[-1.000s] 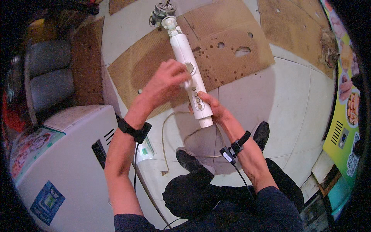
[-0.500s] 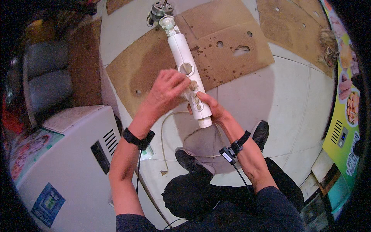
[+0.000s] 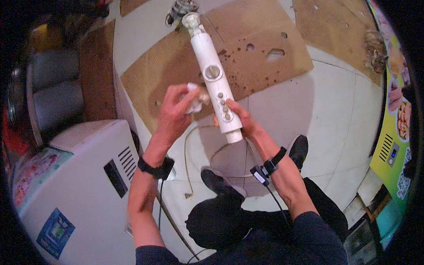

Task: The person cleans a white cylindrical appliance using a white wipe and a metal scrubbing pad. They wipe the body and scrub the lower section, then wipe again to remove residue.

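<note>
A white fan column (image 3: 210, 57) slants up and away in front of me, with a round grey knob (image 3: 213, 72) and a row of several small buttons (image 3: 224, 106) on its face. At its far end a bare fan motor (image 3: 182, 9) hangs by a pale joint. My right hand (image 3: 242, 118) grips the lower end of the column, its thumb beside the buttons. Left of the column and apart from it, my left hand (image 3: 174, 108) pinches a crumpled white tissue or cloth (image 3: 194, 98), partly stained brownish. A thin pale cord (image 3: 186, 150) loops on the floor beneath.
Stained cardboard sheets (image 3: 260, 48) with holes lie on the tiled floor (image 3: 327, 115). A white appliance cabinet (image 3: 88, 185) stands at left, near a grey padded seat (image 3: 57, 88). Along the right runs a yellow-green printed panel (image 3: 388, 148). My dark shoes (image 3: 299, 152) are below the column.
My left hand has moved left, off the column's button area, and the white tissue or cloth in it now shows. The column has shifted slightly upward in view; my right hand still holds it.
</note>
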Available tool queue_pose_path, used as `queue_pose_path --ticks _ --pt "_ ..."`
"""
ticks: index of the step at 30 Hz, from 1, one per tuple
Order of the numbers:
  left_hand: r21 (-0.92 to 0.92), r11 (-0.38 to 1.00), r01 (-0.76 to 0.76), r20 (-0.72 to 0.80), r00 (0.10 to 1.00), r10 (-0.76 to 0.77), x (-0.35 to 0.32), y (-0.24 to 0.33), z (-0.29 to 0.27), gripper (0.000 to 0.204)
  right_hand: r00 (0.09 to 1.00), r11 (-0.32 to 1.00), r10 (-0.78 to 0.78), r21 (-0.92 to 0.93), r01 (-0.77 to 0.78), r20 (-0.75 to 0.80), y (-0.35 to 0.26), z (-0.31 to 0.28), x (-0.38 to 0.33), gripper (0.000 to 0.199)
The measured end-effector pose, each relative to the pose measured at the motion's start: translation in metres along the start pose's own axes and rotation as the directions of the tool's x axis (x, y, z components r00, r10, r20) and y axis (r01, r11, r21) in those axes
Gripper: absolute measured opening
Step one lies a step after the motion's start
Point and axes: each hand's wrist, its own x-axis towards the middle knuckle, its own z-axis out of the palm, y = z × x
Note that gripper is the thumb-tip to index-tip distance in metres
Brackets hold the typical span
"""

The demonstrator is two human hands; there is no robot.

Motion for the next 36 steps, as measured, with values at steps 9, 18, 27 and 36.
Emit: queue_pose_path --ticks 9,18,27,36 --pt "-0.111 0.989 0.096 0.121 0.989 -0.082 0.021 0.024 0.021 0.05 0.996 0.992 0.037 -0.118 -0.047 -0.081 -0.005 0.006 0.001 0.057" --pt "-0.241 0.964 0.112 0.109 0.99 -0.088 0.018 0.019 0.024 0.044 0.993 0.987 0.034 -0.154 -0.051 -0.112 -0.001 0.002 0.0 0.053" --pt "-0.047 0.999 -0.018 0.172 0.985 0.026 0.012 0.006 0.005 0.049 0.992 0.919 -0.052 -0.394 0.001 -0.119 -0.003 0.02 0.008 0.061" --pt "0.075 0.994 0.074 0.122 0.989 -0.082 0.013 -0.006 -0.004 0.047 0.996 0.921 -0.035 -0.389 0.003 -0.076 -0.013 0.033 0.017 0.056"
